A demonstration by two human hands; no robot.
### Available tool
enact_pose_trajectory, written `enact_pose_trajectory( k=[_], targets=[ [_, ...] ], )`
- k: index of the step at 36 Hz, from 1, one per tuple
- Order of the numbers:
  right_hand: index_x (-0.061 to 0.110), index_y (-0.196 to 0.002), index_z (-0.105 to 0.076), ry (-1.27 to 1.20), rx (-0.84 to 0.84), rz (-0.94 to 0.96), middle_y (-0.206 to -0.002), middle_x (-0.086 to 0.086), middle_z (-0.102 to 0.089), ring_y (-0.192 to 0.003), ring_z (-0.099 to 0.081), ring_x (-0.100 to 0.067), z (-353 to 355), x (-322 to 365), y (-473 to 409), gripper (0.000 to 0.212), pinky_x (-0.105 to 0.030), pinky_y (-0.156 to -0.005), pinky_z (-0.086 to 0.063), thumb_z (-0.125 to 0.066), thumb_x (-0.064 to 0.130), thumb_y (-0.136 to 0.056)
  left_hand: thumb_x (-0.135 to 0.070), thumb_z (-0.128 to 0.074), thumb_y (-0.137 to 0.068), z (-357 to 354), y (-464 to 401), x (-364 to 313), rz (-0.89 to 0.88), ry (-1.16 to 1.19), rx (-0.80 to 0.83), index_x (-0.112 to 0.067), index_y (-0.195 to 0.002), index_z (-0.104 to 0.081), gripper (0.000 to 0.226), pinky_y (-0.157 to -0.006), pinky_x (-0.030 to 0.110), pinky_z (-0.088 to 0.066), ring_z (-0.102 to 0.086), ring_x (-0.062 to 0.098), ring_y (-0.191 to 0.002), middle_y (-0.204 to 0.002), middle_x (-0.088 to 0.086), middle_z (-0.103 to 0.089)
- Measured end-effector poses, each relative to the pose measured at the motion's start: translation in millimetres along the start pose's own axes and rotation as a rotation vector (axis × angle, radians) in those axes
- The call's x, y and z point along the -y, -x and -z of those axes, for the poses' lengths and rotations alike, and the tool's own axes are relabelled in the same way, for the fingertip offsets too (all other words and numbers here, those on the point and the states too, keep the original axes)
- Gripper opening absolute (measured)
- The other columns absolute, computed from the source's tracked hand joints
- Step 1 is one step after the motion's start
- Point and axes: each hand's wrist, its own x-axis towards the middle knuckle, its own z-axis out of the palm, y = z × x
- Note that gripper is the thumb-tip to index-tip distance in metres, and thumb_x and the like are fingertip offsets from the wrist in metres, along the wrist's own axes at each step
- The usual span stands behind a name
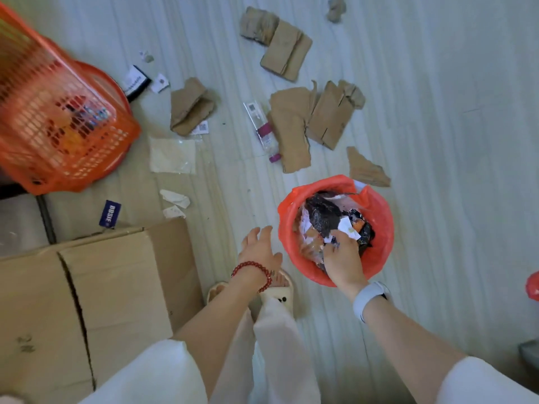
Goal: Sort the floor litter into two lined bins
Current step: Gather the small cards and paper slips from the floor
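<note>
orange mesh basket [58, 112] is blurring, left edge cropping it | red object [533, 285] is getting cut by right edge | right hand [342, 255] fingertips are hiding among bin [382, 217] litter | cardboard box [87, 301] is running off left edge

Orange-red liner [376, 217] in the bin, orange mesh basket [58, 118], brown cardboard scraps [291, 132], red bead bracelet [250, 271], pale striped floor [437, 112].
</note>
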Motion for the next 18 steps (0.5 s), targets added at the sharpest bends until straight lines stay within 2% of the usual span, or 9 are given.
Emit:
enact_pose_trajectory(
  k=[4, 6, 8, 10, 12, 15, 18],
  targets=[
    [-0.004, -0.108, -0.056, 0.060, 0.059, 0.055, -0.110, -0.022, -0.057, -0.107, -0.052, -0.038, -12.8, 31.7, 10.0, 0.025, -0.037, -0.087, -0.041, -0.040, 0.003, -0.090, -0.018, -0.050, -0.090, 45.8, 20.4, 33.8, 0.152, 0.073, -0.068, -0.015, -0.141, -0.030, 0.054, -0.108, 0.039, -0.032, -0.031, 0.030, -0.132, -0.147, 0.011, -0.025],
    [-0.007, -0.109, -0.055, 0.103, 0.103, 0.085, -0.104, -0.021, -0.059, -0.105, -0.052, -0.039, -21.6, 53.4, 14.1, 0.028, -0.040, -0.087, -0.042, -0.039, 0.006, -0.090, -0.015, -0.048, -0.091, 69.6, 29.5, 49.6, 0.193, 0.115, -0.120, -0.013, -0.139, -0.035, 0.050, -0.106, 0.036, -0.033, -0.035, 0.030, -0.129, -0.143, 0.013, -0.029],
    [0.000, -0.117, -0.052, 0.141, 0.144, 0.119, -0.105, -0.014, -0.059, -0.109, -0.052, -0.037, -32.0, 79.2, 18.3, 0.033, -0.040, -0.092, -0.039, -0.038, 0.014, -0.090, -0.014, -0.046, -0.091, 93.4, 36.1, 64.9, 0.217, 0.150, -0.172, -0.012, -0.133, -0.041, 0.043, -0.102, 0.034, -0.035, -0.039, 0.030, -0.125, -0.139, 0.012, -0.033],
    [0.002, -0.127, -0.046, 0.169, 0.189, 0.126, -0.119, -0.016, -0.057, -0.115, -0.051, -0.032, -42.9, 109.0, 20.7, 0.035, -0.031, -0.094, -0.036, -0.039, 0.009, -0.093, -0.016, -0.046, -0.092, 117.6, 40.2, 79.3, 0.232, 0.184, -0.205, -0.012, -0.128, -0.045, 0.037, -0.097, 0.034, -0.037, -0.043, 0.030, -0.120, -0.137, 0.012, -0.035],
    [0.001, -0.132, -0.041, 0.235, 0.226, 0.183, -0.128, -0.018, -0.053, -0.118, -0.050, -0.031, -53.1, 135.8, 19.3, 0.038, -0.029, -0.094, -0.036, -0.038, 0.005, -0.094, -0.019, -0.045, -0.094, 139.8, 40.8, 90.8, 0.249, 0.233, -0.227, -0.013, -0.133, -0.042, 0.039, -0.096, 0.035, -0.039, -0.047, 0.031, -0.118, -0.139, 0.011, -0.032],
    [0.005, -0.131, -0.044, 0.262, 0.222, 0.262, -0.125, -0.017, -0.055, -0.115, -0.052, -0.032, -78.6, 174.2, 7.4, 0.039, -0.031, -0.095, -0.038, -0.040, 0.005, -0.093, -0.014, -0.047, -0.092, 171.7, 31.4, 115.0, 0.258, 0.291, -0.274, -0.010, -0.133, -0.041, 0.042, -0.097, 0.036, -0.040, -0.047, 0.031, -0.116, -0.136, 0.013, -0.034],
    [0.011, -0.129, -0.047, 0.319, 0.230, 0.341, -0.122, -0.015, -0.055, -0.108, -0.056, -0.029, -124.5, 208.6, -25.1, 0.038, -0.031, -0.091, -0.041, -0.043, 0.008, -0.091, -0.014, -0.045, -0.093, 199.0, 0.6, 154.2, 0.263, 0.225, -0.324, -0.008, -0.132, -0.043, 0.039, -0.095, 0.035, -0.041, -0.047, 0.029, -0.115, -0.133, 0.014, -0.039]
  ],
)
